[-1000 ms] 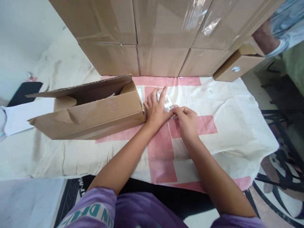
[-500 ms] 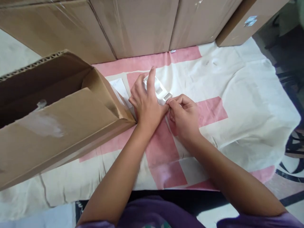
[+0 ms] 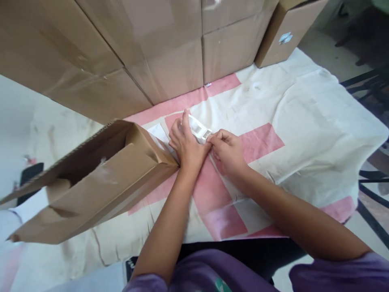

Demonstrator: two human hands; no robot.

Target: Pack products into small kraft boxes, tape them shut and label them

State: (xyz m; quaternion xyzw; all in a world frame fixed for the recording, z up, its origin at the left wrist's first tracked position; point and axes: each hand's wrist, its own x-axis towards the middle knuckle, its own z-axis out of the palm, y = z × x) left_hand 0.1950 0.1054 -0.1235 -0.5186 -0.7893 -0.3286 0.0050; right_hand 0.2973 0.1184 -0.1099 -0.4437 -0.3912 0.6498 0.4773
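Observation:
My left hand (image 3: 188, 148) is closed around a small white plastic device (image 3: 196, 129), with one finger raised along its side. A little grey panel shows near the device's right end; its exact kind I cannot make out. My right hand (image 3: 227, 151) pinches with thumb and forefinger at that same end, touching it or something tiny there that the fingers hide. Both hands rest low over the patterned cloth (image 3: 304, 134). Beside my left wrist stands an open cardboard box (image 3: 127, 166), its near corner almost touching the wrist.
Closed cardboard boxes (image 3: 170, 52) are stacked along the back, sealed with clear tape. Another box (image 3: 281, 38) with a small label stands at the back right. A white paper (image 3: 158, 132) lies behind the open box's corner. Dark metal furniture (image 3: 370, 81) is beyond the table's right side.
The view has shifted and tilted, showing more of the stacked boxes and the open box's far end. Both hands keep their hold at the white device.

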